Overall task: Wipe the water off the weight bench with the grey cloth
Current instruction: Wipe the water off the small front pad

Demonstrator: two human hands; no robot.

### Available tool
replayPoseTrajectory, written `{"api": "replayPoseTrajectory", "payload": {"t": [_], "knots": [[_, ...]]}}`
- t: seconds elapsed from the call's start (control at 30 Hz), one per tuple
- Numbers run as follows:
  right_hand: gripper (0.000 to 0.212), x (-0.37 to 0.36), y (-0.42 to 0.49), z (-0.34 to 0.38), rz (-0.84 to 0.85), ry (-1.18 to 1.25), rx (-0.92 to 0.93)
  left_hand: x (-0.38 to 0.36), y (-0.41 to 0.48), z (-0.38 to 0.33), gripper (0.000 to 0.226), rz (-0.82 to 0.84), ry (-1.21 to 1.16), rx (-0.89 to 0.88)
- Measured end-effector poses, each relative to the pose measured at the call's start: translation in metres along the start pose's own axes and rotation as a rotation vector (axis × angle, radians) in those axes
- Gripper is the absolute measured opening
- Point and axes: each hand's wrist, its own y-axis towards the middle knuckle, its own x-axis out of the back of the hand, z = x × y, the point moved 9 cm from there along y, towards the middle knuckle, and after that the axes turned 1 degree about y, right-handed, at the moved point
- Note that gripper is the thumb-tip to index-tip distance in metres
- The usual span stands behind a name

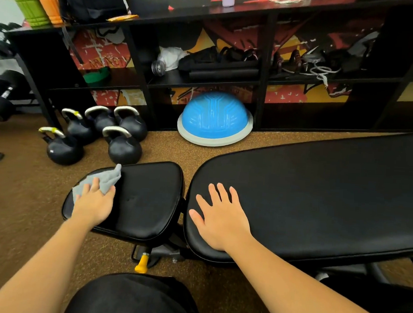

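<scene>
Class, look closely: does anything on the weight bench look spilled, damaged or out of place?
Nothing plainly. A faint mark shows on the seat pad beside the grey cloth; water or scuff, unclear.

Left hand [94, 203] on cloth [102, 182] on seat pad [146, 198]; right hand [220, 217] on back pad [320, 193]; kettlebells [99, 134], dome [214, 119] behind.
</scene>
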Motion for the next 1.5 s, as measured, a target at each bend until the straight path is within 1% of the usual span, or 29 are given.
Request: {"api": "replayPoseTrajectory", "payload": {"t": [0.07, 0.1, 0.17, 0.2, 0.23, 0.33, 0.37, 0.43, 0.47, 0.5, 0.53, 0.6, 0.63, 0.67, 0.77, 0.87, 1.0, 1.07, 1.1, 1.17, 1.23, 1.3, 1.33, 1.37, 1.4, 1.43, 1.47, 1.5], "knots": [[0.069, 0.001, 0.0, 0.001, 0.0, -0.005, 0.002, -0.012, -0.027, -0.013, 0.049, -0.047, 0.067, -0.136], [0.069, 0.002, 0.0, 0.001, -0.001, -0.006, 0.004, -0.013, -0.04, -0.014, 0.05, -0.095, 0.015, -0.169], [0.07, 0.002, 0.002, 0.001, -0.006, -0.004, 0.004, -0.004, -0.049, -0.01, 0.047, -0.162, -0.108, -0.168], [0.07, 0.002, 0.002, 0.0, -0.006, -0.001, 0.002, -0.001, -0.041, -0.006, 0.046, -0.173, -0.115, -0.168], [0.07, 0.0, 0.001, -0.001, 0.001, -0.001, 0.004, 0.0, -0.033, -0.001, 0.047, -0.153, -0.103, -0.129], [0.07, -0.001, 0.001, -0.001, 0.004, -0.014, 0.004, -0.008, -0.006, 0.014, 0.059, -0.082, -0.065, 0.054], [0.07, -0.001, 0.002, -0.001, 0.004, -0.013, 0.004, -0.013, -0.002, 0.014, 0.059, -0.062, -0.026, 0.079], [0.071, 0.0, 0.002, -0.001, 0.0, -0.003, 0.006, -0.02, -0.01, 0.009, 0.051, -0.047, 0.04, 0.048], [0.071, 0.0, 0.002, -0.001, -0.004, 0.001, 0.007, -0.021, -0.02, 0.008, 0.047, -0.058, 0.089, 0.006], [0.071, 0.0, 0.002, -0.001, -0.008, 0.001, 0.007, -0.023, -0.031, 0.008, 0.045, -0.087, 0.086, -0.028], [0.073, 0.0, 0.002, -0.001, -0.009, -0.005, 0.007, -0.025, -0.041, 0.011, 0.044, -0.121, 0.077, -0.051], [0.076, 0.0, 0.001, 0.0, -0.006, -0.02, 0.006, -0.028, -0.056, 0.019, 0.042, -0.136, -0.036, -0.039], [0.076, 0.0, 0.001, 0.001, -0.005, -0.021, 0.006, -0.024, -0.057, 0.022, 0.043, -0.153, -0.104, -0.015], [0.074, -0.001, 0.001, 0.001, -0.003, -0.018, 0.005, -0.023, -0.05, 0.024, 0.045, -0.157, -0.12, -0.009], [0.07, -0.001, 0.0, -0.001, 0.002, -0.017, 0.006, -0.015, -0.008, 0.031, 0.049, -0.093, -0.082, 0.066], [0.07, -0.002, 0.0, -0.001, 0.011, -0.02, 0.009, 0.002, 0.033, 0.046, 0.062, -0.047, -0.159, 0.181], [0.07, -0.003, 0.001, 0.0, 0.007, -0.016, 0.007, 0.016, 0.061, 0.044, 0.065, 0.018, -0.251, 0.214], [0.07, -0.003, 0.002, 0.001, 0.006, -0.019, 0.008, 0.02, 0.062, 0.027, 0.061, -0.021, -0.209, 0.167], [0.07, -0.003, 0.002, 0.001, 0.007, -0.02, 0.009, 0.019, 0.058, 0.012, 0.056, -0.042, -0.194, 0.112], [0.071, -0.003, 0.002, 0.0, 0.01, -0.023, 0.009, 0.012, 0.037, -0.03, 0.047, -0.064, -0.136, -0.085], [0.071, -0.002, 0.002, 0.0, 0.009, -0.025, 0.011, 0.01, -0.001, -0.065, 0.046, -0.068, -0.178, -0.259], [0.07, -0.002, 0.002, 0.0, 0.01, -0.024, 0.011, 0.022, -0.032, -0.078, 0.044, -0.123, -0.284, -0.383], [0.07, -0.003, 0.001, 0.0, 0.012, -0.022, 0.011, 0.027, -0.036, -0.073, 0.047, -0.145, -0.297, -0.382], [0.07, -0.003, 0.002, 0.0, 0.012, -0.019, 0.012, 0.029, -0.027, -0.056, 0.044, -0.151, -0.304, -0.311], [0.07, -0.003, 0.002, 0.0, 0.012, -0.02, 0.012, 0.023, -0.015, -0.034, 0.041, -0.131, -0.243, -0.167], [0.07, -0.003, 0.002, -0.001, 0.013, -0.021, 0.011, 0.017, -0.007, -0.016, 0.042, -0.106, -0.221, -0.039], [0.07, -0.004, 0.001, -0.001, 0.015, -0.023, 0.01, 0.007, -0.006, -0.012, 0.045, -0.07, -0.122, -0.002], [0.07, -0.003, 0.001, -0.001, 0.014, -0.022, 0.008, 0.0, -0.009, -0.019, 0.048, -0.037, -0.005, -0.057]]}}
